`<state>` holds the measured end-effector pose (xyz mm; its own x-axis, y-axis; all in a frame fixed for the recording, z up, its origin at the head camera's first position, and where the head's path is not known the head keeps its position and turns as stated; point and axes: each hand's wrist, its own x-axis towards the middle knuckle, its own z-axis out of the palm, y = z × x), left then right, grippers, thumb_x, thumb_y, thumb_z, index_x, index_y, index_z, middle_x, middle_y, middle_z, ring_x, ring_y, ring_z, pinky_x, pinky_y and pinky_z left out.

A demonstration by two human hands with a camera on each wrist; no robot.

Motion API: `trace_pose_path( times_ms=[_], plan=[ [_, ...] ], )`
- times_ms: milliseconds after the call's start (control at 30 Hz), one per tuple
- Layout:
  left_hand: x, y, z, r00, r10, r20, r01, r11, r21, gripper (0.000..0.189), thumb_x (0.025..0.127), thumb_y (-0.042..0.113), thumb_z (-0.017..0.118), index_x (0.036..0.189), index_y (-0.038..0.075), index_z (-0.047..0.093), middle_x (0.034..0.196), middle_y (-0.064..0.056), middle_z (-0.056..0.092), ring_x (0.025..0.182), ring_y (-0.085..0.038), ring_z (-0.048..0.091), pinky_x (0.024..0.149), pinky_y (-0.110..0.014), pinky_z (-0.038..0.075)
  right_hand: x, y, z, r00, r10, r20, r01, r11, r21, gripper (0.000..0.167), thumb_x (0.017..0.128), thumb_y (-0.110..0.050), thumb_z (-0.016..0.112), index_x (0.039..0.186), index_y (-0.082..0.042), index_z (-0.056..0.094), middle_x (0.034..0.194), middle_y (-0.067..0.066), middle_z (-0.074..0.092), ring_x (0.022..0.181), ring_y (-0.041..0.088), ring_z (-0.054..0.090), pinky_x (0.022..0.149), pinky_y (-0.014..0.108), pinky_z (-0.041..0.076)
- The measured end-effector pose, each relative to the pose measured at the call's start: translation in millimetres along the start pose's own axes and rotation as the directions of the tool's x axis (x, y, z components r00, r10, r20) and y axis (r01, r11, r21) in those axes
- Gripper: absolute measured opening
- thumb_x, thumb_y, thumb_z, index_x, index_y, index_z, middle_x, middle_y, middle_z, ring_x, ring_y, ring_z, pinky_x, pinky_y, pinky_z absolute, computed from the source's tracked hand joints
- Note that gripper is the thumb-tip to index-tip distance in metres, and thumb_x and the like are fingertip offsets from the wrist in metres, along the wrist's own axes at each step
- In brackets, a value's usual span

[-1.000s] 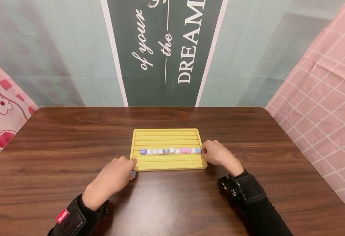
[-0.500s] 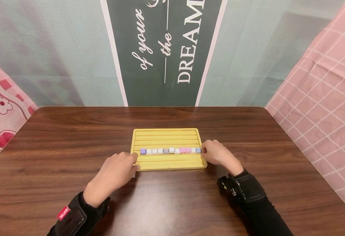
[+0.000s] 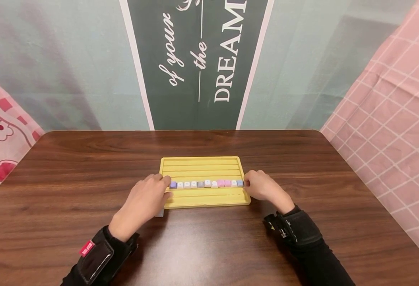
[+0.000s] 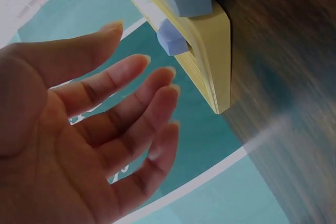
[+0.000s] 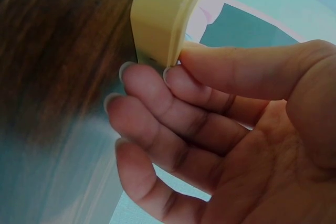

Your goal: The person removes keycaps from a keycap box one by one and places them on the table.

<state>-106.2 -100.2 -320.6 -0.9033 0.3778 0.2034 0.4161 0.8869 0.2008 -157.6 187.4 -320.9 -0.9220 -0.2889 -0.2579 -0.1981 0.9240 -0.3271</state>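
A yellow ridged tray [image 3: 202,202] lies on the table, with a row of keycaps [image 3: 207,183] in white, grey, pink, blue and purple along one groove. My left hand [image 3: 143,202] is over the tray's left edge, beside the purple keycap [image 4: 172,38] ending the row. In the left wrist view its fingers [image 4: 139,106] are spread, slightly bent and hold nothing. A grey-blue keycap [image 3: 160,213] sits outside the near left corner, partly behind that hand. My right hand [image 3: 264,186] pinches the tray's right edge between thumb [image 5: 236,72] and forefinger, close to the blue keycap [image 3: 240,183].
The dark wood table [image 3: 202,246] extends around the tray on all sides. A fabric backdrop with white lettering [image 3: 227,67] hangs behind it. Pink cloths hang at the left [image 3: 2,131] and right [image 3: 392,119] of the table.
My left hand has moved away from me and slightly right, from the tray's near left corner to the row's purple end, leaving the grey-blue keycap behind. My right hand has stayed in place.
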Motion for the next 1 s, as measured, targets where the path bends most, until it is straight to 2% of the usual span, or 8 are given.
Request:
trace_pose_path(
  times_ms=[133,400,733,1000],
  plan=[
    [6.4,-0.2,3.4,1.0,-0.003,0.006,0.003,1.0,0.008,0.017,0.076,0.011,0.073,0.085,0.003,0.061,0.073,-0.005,0.054,0.068,-0.02,0.052,0.052,-0.03,0.038,-0.3,-0.8,-0.2,1.0,0.007,0.001,-0.007,1.0,0.0,0.021,0.085,-0.006,0.059,0.065,-0.006,0.053,0.059,0.003,0.043,0.05,0.015,0.037,0.049,0.025,0.029],
    [16.1,-2.4,10.7,0.998,-0.028,0.06,0.028,1.0,0.0,0.017,0.08,0.012,0.071,0.089,0.003,0.059,0.076,-0.007,0.058,0.074,-0.026,0.056,0.053,-0.035,0.041,-1.5,-1.5,-0.4,1.0,-0.021,-0.009,0.021,1.0,-0.006,0.022,0.084,0.0,0.053,0.063,-0.006,0.051,0.057,0.002,0.041,0.049,0.014,0.035,0.048,0.025,0.028],
    [20.8,-3.3,13.3,0.998,-0.011,0.064,0.009,0.999,0.03,0.01,0.08,0.008,0.069,0.084,0.003,0.061,0.072,-0.008,0.057,0.067,-0.024,0.051,0.052,-0.035,0.041,-1.8,-1.5,-0.7,1.0,-0.009,-0.008,0.009,1.0,-0.004,0.02,0.084,-0.001,0.054,0.065,-0.006,0.052,0.058,0.003,0.042,0.049,0.014,0.035,0.048,0.025,0.028],
    [22.6,-5.8,16.2,0.998,-0.021,0.051,0.02,1.0,0.023,0.01,0.078,0.008,0.071,0.081,0.006,0.062,0.072,-0.006,0.059,0.067,-0.021,0.048,0.054,-0.034,0.04,-2.0,-1.1,-0.5,1.0,-0.017,-0.01,0.017,1.0,-0.009,0.02,0.084,0.0,0.054,0.064,-0.006,0.052,0.058,0.003,0.041,0.049,0.014,0.036,0.049,0.025,0.028]
  ],
)
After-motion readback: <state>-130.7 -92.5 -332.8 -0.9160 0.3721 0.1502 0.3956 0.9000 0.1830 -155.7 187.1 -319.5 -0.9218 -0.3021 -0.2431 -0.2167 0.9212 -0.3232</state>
